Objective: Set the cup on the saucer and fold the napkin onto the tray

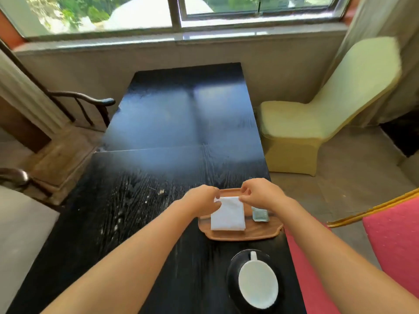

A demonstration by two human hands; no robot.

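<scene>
Black table [181, 123], sunlit window [145, 12], cream chair [317, 114].

A long black bench [158, 123] is stretching toward a wide window [145, 12]. A small pale green dish [260, 214] is sitting near its right edge. A cream covered chair [317, 114] is standing to the right, a pink chair [394, 241] nearer, and a dark wooden armchair [90, 105] is standing left.

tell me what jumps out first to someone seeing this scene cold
Two bare hands, left hand and right hand, pinch the far corners of a white napkin lying on a wooden tray. Nearer the camera, a white cup sits on a black saucer on the dark table.
</scene>
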